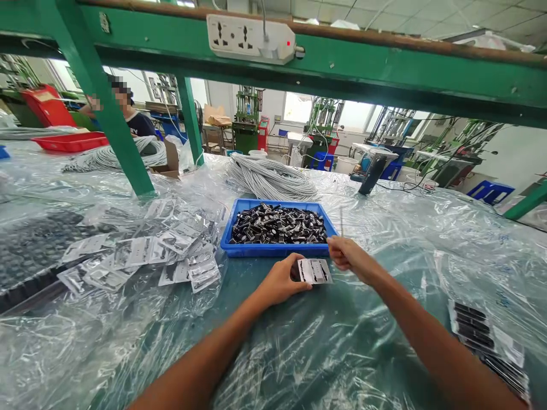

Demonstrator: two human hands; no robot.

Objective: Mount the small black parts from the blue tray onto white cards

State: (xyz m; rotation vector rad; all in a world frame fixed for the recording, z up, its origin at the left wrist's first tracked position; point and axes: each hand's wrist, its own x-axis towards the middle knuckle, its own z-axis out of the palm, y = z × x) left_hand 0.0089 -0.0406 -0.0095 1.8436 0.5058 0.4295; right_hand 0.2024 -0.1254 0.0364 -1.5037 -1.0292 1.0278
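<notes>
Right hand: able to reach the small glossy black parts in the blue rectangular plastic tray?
Likely yes: the right hand appears close beside the tray and nothing covers the parts, though that hand grips a thin grey rod.

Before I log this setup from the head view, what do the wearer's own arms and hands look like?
Bare, ungloved left hand and bare, ungloved right hand. Slender, tapering left forearm and right forearm are uncovered; no sleeve, watch, bracelet or cable shows. Rings or fine markings: too small to tell.
</notes>
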